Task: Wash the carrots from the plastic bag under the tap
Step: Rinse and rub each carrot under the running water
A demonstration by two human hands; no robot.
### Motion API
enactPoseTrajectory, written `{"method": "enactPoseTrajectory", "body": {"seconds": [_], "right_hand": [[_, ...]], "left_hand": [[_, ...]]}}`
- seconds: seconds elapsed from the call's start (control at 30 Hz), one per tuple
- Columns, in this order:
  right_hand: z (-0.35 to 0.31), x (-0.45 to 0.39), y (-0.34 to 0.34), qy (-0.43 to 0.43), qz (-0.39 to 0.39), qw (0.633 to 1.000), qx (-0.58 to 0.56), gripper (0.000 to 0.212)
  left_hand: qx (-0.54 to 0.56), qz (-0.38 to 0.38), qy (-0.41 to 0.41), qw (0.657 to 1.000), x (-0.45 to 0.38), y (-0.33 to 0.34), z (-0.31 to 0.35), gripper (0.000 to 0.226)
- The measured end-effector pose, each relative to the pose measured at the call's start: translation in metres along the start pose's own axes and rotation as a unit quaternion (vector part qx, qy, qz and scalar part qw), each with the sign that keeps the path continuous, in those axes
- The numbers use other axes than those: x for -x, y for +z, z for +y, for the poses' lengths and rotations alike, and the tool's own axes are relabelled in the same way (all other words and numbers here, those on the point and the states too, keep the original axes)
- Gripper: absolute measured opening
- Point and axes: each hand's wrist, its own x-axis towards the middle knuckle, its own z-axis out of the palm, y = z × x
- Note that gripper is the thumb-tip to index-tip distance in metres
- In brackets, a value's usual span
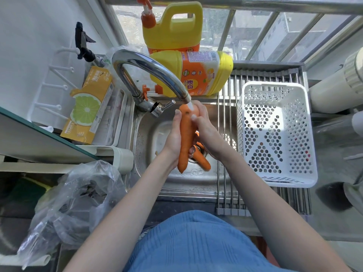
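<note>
Crumpled clear plastic bag (78,195) emptied beside steel sink's (176,185) left edge; left hand (173,138) and right hand (204,130) clasped round long orange carrot (185,134) under curved chrome tap (149,69), rinsing step apparently underway; second carrot (203,161) over drain, probably next, white perforated basket (275,134) beyond right edge.

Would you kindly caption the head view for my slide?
Both hands, left and right, hold a carrot under the tap over the sink.

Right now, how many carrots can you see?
2: one carrot held between both hands under the tap; another carrot lying in the sink. More may be hidden.
</note>
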Motion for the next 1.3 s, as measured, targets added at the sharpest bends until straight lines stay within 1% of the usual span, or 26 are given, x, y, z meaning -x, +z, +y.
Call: {"method": "enactPoseTrajectory", "body": {"seconds": [0.13,0.23,0.3,0.37,0.43,0.5,0.57,0.6,0.63,0.7,0.8,0.87,0.97,1.1,1.2,1.23,1.3], "right_hand": [[-0.001,0.004,-0.002,-0.001,-0.012,1.0,-0.006,0.049],[-0.004,0.006,0.001,0.005,0.009,1.0,-0.024,0.035],[-0.007,0.008,0.004,0.007,0.023,0.999,-0.025,0.033],[-0.008,0.009,0.002,0.01,0.01,0.999,-0.03,0.037],[-0.008,0.009,0.001,0.021,0.003,0.999,-0.031,0.049],[-0.008,0.009,0.004,0.026,0.024,0.999,-0.034,0.052],[-0.009,0.007,0.01,0.023,0.064,0.997,-0.036,0.046],[-0.009,0.007,0.012,0.018,0.077,0.996,-0.03,0.039],[-0.011,0.006,0.012,0.017,0.079,0.997,-0.022,0.032],[-0.015,0.005,0.01,0.024,0.067,0.997,-0.022,0.029],[-0.022,0.008,0.01,0.03,0.049,0.995,-0.082,0.022],[-0.022,0.009,0.011,0.041,0.05,0.99,-0.127,0.022],[-0.016,0.008,0.012,0.047,0.053,0.991,-0.118,0.026],[-0.008,0.002,0.01,0.04,0.032,0.992,-0.118,0.031],[-0.006,0.0,0.012,0.067,0.063,0.976,-0.198,0.029],[-0.004,-0.001,0.013,0.082,0.072,0.968,-0.228,0.035],[0.0,-0.001,0.012,0.098,0.071,0.958,-0.261,0.059]], "left_hand": [[-0.005,-0.007,0.001,1.0,-0.002,-0.003,-0.003,0.078],[-0.006,-0.01,-0.006,1.0,-0.001,-0.001,-0.001,0.076],[-0.012,-0.003,-0.007,1.0,0.0,0.001,-0.001,0.074],[-0.024,0.001,-0.007,1.0,0.0,0.0,-0.002,0.075],[-0.037,0.01,-0.01,0.999,-0.003,-0.004,-0.006,0.077],[-0.057,0.03,-0.001,0.998,-0.006,-0.005,-0.009,0.081],[-0.087,0.064,0.026,0.994,-0.01,-0.004,-0.013,0.088],[-0.094,0.081,0.038,0.991,-0.011,-0.003,-0.014,0.091],[-0.099,0.095,0.048,0.989,-0.012,-0.002,-0.015,0.091],[-0.11,0.112,0.063,0.986,-0.011,-0.002,-0.015,0.087],[-0.143,0.127,0.082,0.978,-0.012,-0.004,-0.016,0.081],[-0.166,0.135,0.094,0.972,-0.014,-0.004,-0.016,0.087],[-0.198,0.152,0.126,0.96,-0.017,-0.005,-0.018,0.098],[-0.208,0.163,0.137,0.955,-0.018,-0.006,-0.021,0.085],[-0.216,0.169,0.139,0.951,-0.018,-0.005,-0.022,0.076],[-0.222,0.172,0.142,0.949,-0.017,-0.004,-0.021,0.073],[-0.226,0.17,0.143,0.949,-0.016,-0.004,-0.021,0.073]]}}
